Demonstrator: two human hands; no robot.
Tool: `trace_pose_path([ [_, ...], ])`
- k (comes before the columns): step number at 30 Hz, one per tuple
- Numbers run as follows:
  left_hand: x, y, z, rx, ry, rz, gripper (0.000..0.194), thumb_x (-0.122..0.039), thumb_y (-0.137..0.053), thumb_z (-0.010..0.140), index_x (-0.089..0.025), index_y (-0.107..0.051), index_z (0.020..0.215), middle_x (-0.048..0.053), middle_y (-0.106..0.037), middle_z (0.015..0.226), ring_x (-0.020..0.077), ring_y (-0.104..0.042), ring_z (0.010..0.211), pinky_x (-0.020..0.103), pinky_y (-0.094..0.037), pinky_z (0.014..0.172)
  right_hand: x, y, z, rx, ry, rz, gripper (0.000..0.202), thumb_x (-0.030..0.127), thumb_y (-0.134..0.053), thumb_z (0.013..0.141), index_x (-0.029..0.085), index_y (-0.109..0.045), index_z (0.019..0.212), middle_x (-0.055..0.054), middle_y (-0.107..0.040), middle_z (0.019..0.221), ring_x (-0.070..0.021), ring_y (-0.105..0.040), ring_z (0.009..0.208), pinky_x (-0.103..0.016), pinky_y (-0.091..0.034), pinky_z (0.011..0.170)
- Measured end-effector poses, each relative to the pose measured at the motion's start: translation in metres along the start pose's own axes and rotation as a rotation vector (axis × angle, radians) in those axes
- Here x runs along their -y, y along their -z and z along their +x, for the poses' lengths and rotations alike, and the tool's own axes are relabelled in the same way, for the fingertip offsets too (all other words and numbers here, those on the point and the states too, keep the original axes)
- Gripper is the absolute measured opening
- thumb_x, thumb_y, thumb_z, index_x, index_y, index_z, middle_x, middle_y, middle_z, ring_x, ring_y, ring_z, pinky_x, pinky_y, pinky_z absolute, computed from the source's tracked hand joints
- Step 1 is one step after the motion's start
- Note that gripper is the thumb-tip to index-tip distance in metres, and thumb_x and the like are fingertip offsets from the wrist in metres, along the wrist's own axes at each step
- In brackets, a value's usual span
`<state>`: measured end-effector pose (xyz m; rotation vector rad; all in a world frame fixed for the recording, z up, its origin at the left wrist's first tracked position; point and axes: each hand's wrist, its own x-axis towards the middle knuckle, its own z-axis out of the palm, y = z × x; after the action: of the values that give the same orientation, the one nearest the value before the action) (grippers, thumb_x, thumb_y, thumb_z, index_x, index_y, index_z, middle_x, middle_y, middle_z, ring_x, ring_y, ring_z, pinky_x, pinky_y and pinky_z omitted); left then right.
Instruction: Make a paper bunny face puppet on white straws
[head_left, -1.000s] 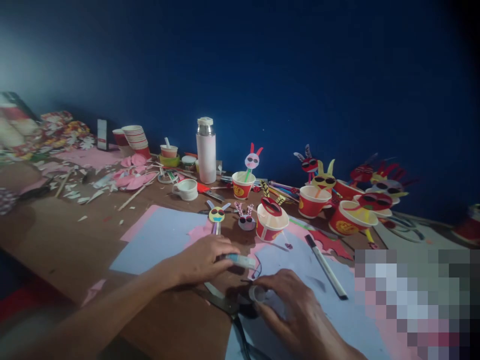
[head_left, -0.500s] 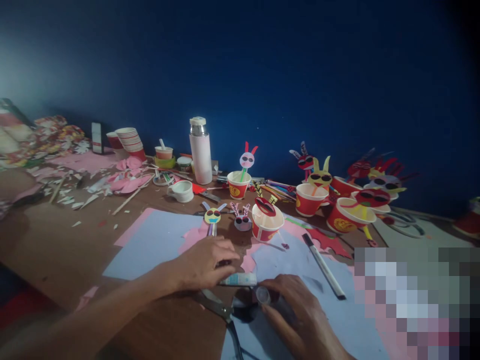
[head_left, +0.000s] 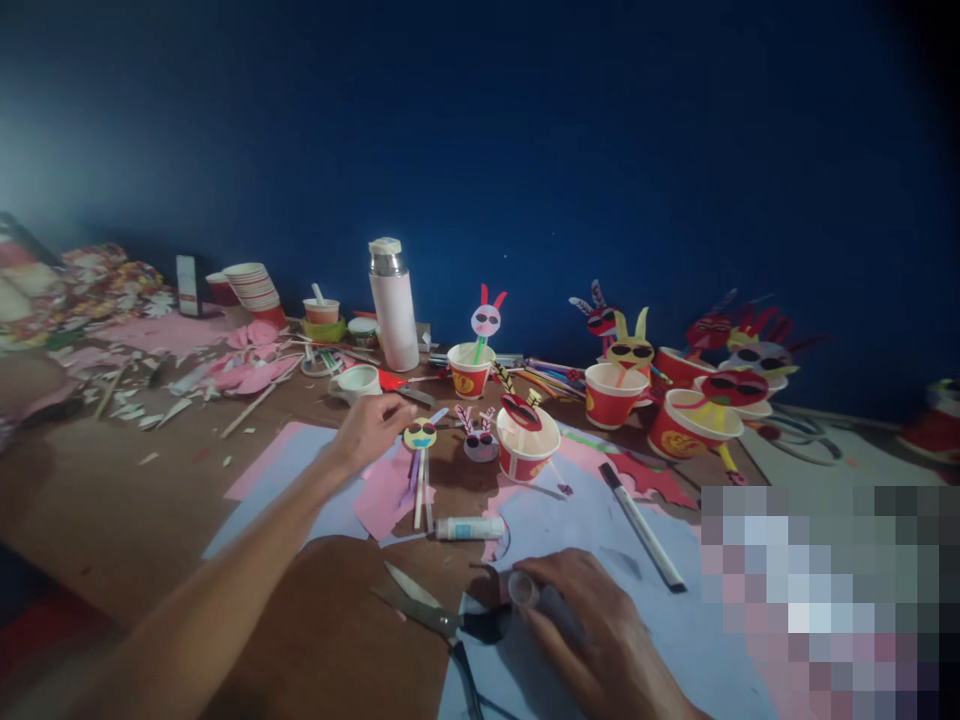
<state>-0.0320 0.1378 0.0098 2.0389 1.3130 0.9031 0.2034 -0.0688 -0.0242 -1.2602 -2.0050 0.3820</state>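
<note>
A small translucent cap [head_left: 523, 590] is pinched between the thumb and forefinger of the right hand [head_left: 589, 625], over a pale sheet [head_left: 551, 522]. Just left of it lie scissors [head_left: 442, 622] with their blades apart and dark handles toward the person. Beyond the scissors, a glue stick [head_left: 470, 528] rests on its side on the table [head_left: 337, 630].

Farther up, a yellow-faced figure [head_left: 420, 437] with sunglasses lies with its strips running down toward the glue stick, partly over pink paper [head_left: 381, 495]. The left hand [head_left: 373, 432] is just beside that face, fingers bent; in this dim view I cannot tell whether they touch or grip the figure's near ear.

To the right of the yellow face lies a grey face [head_left: 480, 447] with pink ears, and next to it a red paper cup [head_left: 525, 462] carries a red face. A marker [head_left: 643, 530] slants across the pale sheet. Behind the left hand are a white mug [head_left: 356, 381] and an upright flask [head_left: 394, 322]; more red cups [head_left: 616, 397] with figures stand at the right, before a blue wall [head_left: 480, 140].
</note>
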Motion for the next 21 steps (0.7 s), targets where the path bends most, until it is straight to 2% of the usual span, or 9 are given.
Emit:
trace_pose_path([
  [5, 0.013, -0.004, -0.005, -0.04, 0.029, 0.151, 0.042, -0.046, -0.049, 0.077, -0.015, -0.045, 0.049, -0.005, -0.037, 0.046, 0.0081, -0.034, 0.047, 0.02, -0.023, 0.045, 0.004, -0.001, 0.003, -0.028, 0.042, -0.034, 0.018, 0.017, -0.054, 0.082, 0.019, -0.053, 0.1, -0.006, -0.063, 0.084, -0.0195, -0.057, 0.075, -0.033, -0.047, 0.065],
  [8, 0.017, -0.004, -0.004, -0.063, 0.042, 0.213, 0.044, -0.048, -0.048, 0.077, -0.016, -0.041, 0.047, -0.006, -0.034, 0.045, 0.008, -0.034, 0.047, 0.02, -0.021, 0.044, 0.005, -0.001, 0.003, -0.024, 0.048, -0.041, 0.019, 0.017, -0.055, 0.081, 0.018, -0.054, 0.1, -0.006, -0.063, 0.084, -0.0196, -0.056, 0.075, -0.033, -0.046, 0.065],
  [12, 0.011, -0.006, -0.008, -0.035, 0.033, 0.242, 0.042, -0.048, -0.045, 0.078, -0.015, -0.05, 0.051, -0.005, -0.042, 0.045, 0.0091, -0.039, 0.048, 0.02, -0.025, 0.045, 0.006, 0.0, 0.003, -0.033, 0.003, -0.041, 0.019, 0.019, -0.055, 0.081, 0.017, -0.056, 0.1, -0.006, -0.062, 0.083, -0.0196, -0.055, 0.077, -0.033, -0.044, 0.067],
  [16, -0.002, -0.014, -0.016, 0.059, -0.016, 0.267, 0.039, -0.047, -0.042, 0.081, -0.016, -0.061, 0.067, -0.003, -0.055, 0.053, 0.0113, -0.048, 0.052, 0.02, -0.033, 0.05, 0.01, 0.001, 0.003, -0.011, -0.04, -0.018, 0.017, 0.022, -0.056, 0.08, 0.019, -0.057, 0.096, -0.004, -0.064, 0.082, -0.0186, -0.055, 0.076, -0.033, -0.041, 0.07],
  [19, -0.008, -0.024, -0.022, 0.131, -0.077, 0.289, 0.035, -0.046, -0.043, 0.082, -0.019, -0.066, 0.085, 0.0, -0.068, 0.077, 0.0154, -0.059, 0.066, 0.021, -0.042, 0.062, 0.012, 0.0, 0.003, 0.024, -0.007, -0.036, 0.018, 0.025, -0.053, 0.08, 0.018, -0.058, 0.096, -0.004, -0.064, 0.079, -0.0179, -0.054, 0.074, -0.032, -0.039, 0.069],
  [21, -0.009, -0.031, -0.023, 0.146, -0.111, 0.274, 0.034, -0.043, -0.045, 0.081, -0.02, -0.067, 0.093, 0.003, -0.07, 0.094, 0.0193, -0.063, 0.081, 0.024, -0.045, 0.073, 0.013, -0.001, 0.003, 0.039, 0.022, -0.055, 0.019, 0.028, -0.051, 0.081, 0.018, -0.058, 0.096, -0.005, -0.063, 0.077, -0.0181, -0.054, 0.072, -0.031, -0.039, 0.067],
])
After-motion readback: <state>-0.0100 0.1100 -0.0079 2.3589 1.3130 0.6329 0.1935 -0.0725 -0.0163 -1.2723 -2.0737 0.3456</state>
